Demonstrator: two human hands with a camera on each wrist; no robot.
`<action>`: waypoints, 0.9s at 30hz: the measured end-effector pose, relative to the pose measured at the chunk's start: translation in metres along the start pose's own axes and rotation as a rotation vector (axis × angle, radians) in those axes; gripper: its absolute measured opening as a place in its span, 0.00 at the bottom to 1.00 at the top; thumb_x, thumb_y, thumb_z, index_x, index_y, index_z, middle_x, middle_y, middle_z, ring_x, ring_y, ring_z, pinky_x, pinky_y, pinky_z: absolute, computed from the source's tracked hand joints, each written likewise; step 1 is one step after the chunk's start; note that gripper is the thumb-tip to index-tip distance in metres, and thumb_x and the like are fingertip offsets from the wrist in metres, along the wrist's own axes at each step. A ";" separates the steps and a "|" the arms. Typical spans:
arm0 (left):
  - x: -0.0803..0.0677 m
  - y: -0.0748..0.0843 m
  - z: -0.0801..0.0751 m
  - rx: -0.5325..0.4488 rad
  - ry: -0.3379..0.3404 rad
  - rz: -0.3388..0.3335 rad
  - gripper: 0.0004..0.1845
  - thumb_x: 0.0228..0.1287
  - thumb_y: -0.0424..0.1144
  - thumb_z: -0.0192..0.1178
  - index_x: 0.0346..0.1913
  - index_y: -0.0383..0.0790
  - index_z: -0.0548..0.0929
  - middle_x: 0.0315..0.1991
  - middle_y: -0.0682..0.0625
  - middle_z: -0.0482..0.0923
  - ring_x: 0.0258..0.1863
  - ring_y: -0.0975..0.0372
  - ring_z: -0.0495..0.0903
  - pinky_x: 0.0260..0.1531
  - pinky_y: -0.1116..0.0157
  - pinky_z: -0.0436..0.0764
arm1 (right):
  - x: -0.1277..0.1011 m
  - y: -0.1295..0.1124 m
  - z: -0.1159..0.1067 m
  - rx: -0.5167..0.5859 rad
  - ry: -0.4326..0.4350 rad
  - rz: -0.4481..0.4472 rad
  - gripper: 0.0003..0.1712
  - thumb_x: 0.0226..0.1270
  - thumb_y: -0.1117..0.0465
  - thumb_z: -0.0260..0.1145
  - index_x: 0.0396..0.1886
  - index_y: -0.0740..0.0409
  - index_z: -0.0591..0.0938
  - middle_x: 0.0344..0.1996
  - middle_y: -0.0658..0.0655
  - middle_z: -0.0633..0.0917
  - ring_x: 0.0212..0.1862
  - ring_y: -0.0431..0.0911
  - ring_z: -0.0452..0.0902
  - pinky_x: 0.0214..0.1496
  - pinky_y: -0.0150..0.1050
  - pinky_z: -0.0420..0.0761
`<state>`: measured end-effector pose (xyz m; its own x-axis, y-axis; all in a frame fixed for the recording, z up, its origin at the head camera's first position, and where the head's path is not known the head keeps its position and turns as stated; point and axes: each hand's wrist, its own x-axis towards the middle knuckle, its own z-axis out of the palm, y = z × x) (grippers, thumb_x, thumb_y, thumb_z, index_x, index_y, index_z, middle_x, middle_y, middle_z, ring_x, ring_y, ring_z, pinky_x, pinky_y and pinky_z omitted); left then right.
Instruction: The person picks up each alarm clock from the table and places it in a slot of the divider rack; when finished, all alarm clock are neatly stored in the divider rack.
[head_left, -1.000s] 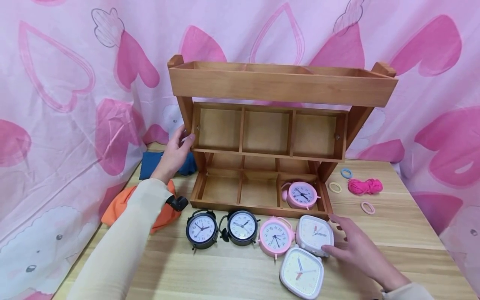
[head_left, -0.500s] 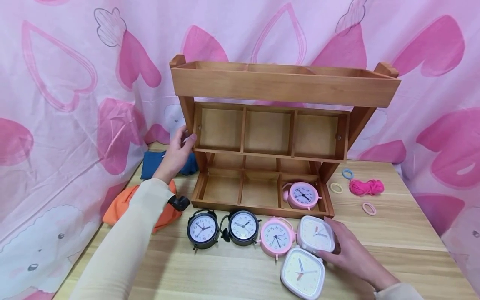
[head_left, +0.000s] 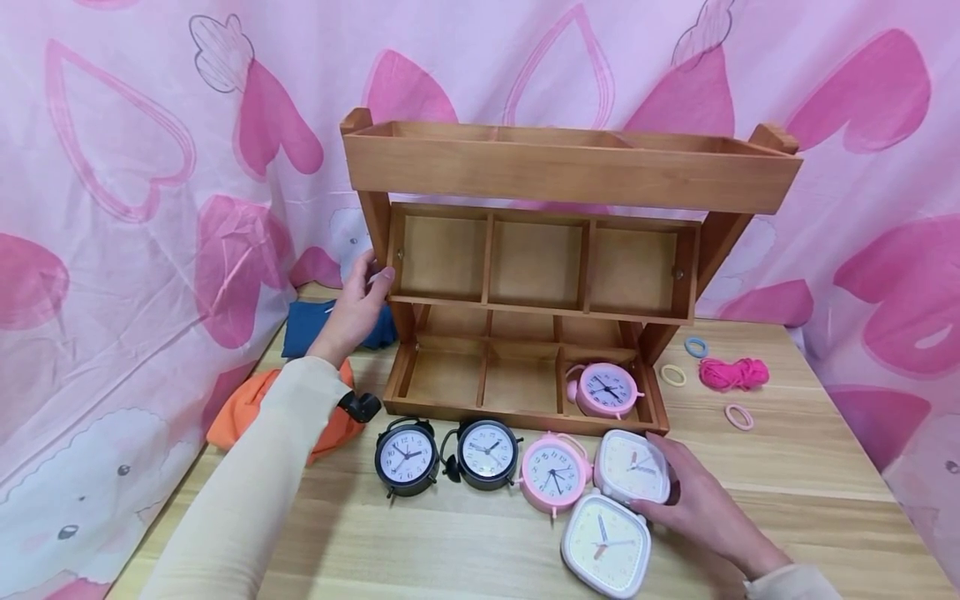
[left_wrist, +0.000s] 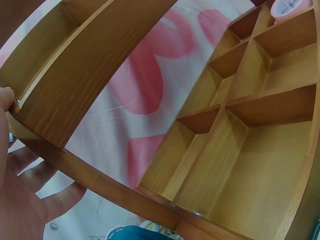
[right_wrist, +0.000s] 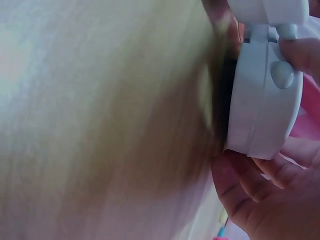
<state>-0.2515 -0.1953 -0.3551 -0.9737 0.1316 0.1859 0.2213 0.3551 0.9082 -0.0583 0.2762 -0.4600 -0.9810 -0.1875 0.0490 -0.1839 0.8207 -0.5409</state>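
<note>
The wooden rack (head_left: 570, 275) stands on the surface (head_left: 787, 467), steadied at its left post by the left hand (head_left: 358, 304), fingers wrapped round the wood as a second ago. The right hand (head_left: 697, 500), open and reaching a second ago, has closed round the upper white clock (head_left: 632, 467) in the past second, suggesting a lift is near. The clock lies in front of the rack's lower tray, beside the pink clock (head_left: 552, 472), the hand gripping its right edge.

Six alarm clocks in all: two black (head_left: 406, 457) (head_left: 487, 452), two pink (head_left: 553, 473) (head_left: 604, 389), two white square (head_left: 632, 467) (head_left: 603, 545). One pink sits inside the wooden rack (head_left: 570, 175); five lie before it. Right of the rack: three hair ties (head_left: 672, 375) (head_left: 695, 346) (head_left: 738, 416), one pink cord bundle (head_left: 732, 372). Left: two cloths (head_left: 315, 327) (head_left: 247, 408).
</note>
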 end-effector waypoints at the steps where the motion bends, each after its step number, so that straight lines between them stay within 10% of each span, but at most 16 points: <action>1: 0.000 0.000 0.000 0.002 0.001 0.003 0.35 0.77 0.55 0.44 0.78 0.46 0.48 0.75 0.40 0.56 0.73 0.46 0.59 0.71 0.45 0.62 | -0.001 0.000 -0.001 0.000 0.009 -0.002 0.57 0.45 0.37 0.79 0.70 0.61 0.67 0.62 0.62 0.75 0.59 0.56 0.74 0.58 0.51 0.76; 9: -0.008 0.018 0.001 -0.002 -0.017 -0.022 0.33 0.79 0.49 0.42 0.78 0.43 0.45 0.75 0.37 0.54 0.74 0.44 0.58 0.71 0.43 0.62 | -0.007 -0.005 -0.024 -0.030 0.112 -0.050 0.54 0.41 0.45 0.83 0.67 0.62 0.70 0.59 0.61 0.77 0.47 0.46 0.78 0.44 0.34 0.80; 12: -0.015 0.034 0.001 0.003 -0.026 -0.030 0.33 0.80 0.46 0.42 0.78 0.39 0.45 0.74 0.34 0.54 0.74 0.42 0.57 0.70 0.42 0.61 | -0.007 -0.013 -0.034 -0.043 0.136 -0.067 0.55 0.41 0.46 0.84 0.68 0.62 0.70 0.60 0.62 0.76 0.41 0.42 0.77 0.38 0.37 0.81; 19: -0.020 0.044 0.002 0.014 -0.028 -0.035 0.32 0.80 0.45 0.41 0.78 0.38 0.45 0.74 0.34 0.53 0.74 0.42 0.56 0.71 0.43 0.61 | 0.013 -0.038 -0.047 -0.014 0.149 -0.114 0.55 0.42 0.48 0.83 0.70 0.60 0.69 0.64 0.68 0.73 0.60 0.62 0.72 0.52 0.68 0.74; 27: -0.019 0.041 0.002 0.009 -0.034 -0.037 0.32 0.80 0.45 0.42 0.78 0.39 0.45 0.75 0.35 0.53 0.74 0.42 0.57 0.70 0.43 0.62 | 0.057 -0.062 -0.034 -0.021 0.098 -0.176 0.56 0.43 0.47 0.82 0.72 0.53 0.67 0.64 0.61 0.74 0.60 0.57 0.73 0.55 0.62 0.77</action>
<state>-0.2239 -0.1813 -0.3218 -0.9788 0.1497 0.1394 0.1861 0.3684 0.9109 -0.1051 0.2326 -0.3954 -0.9349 -0.2758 0.2234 -0.3528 0.7913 -0.4993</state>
